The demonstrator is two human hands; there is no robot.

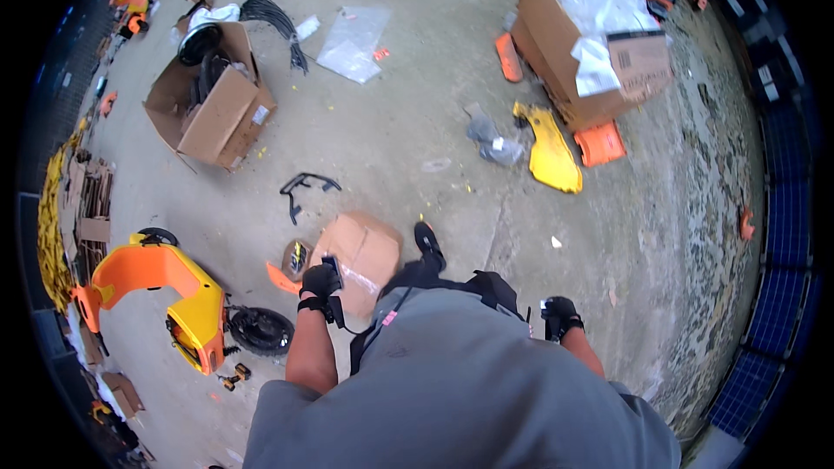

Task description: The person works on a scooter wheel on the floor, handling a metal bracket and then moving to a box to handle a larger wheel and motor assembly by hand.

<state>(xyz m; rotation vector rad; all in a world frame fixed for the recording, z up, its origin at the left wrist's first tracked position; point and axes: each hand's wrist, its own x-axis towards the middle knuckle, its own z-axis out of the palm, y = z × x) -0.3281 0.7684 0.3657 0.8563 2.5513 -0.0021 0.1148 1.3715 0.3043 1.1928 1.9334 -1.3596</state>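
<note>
My left hand point(321, 281), in a black glove, hangs above a closed brown cardboard box point(369, 247). Its fingers look curled, and a small dark device point(332, 266) sits at them, with a cable running toward my waist. Whether the device is held or strapped on, I cannot tell. My right hand point(563, 314), also gloved in black, hangs by my right side over the concrete floor. Its fingers seem curled too, beside a small pale-lit item point(546, 304). Near the box lie an orange strip-shaped part point(282, 279) and a black tubular bracket point(306, 182).
A yellow and orange scooter body point(195, 304) lies left, beside a black wheel point(261, 331) and a cordless drill point(234, 376). Open cardboard boxes point(248, 117) stand ahead at both sides. A yellow panel point(549, 149) lies ahead right. Solar panels point(786, 221) line the right edge.
</note>
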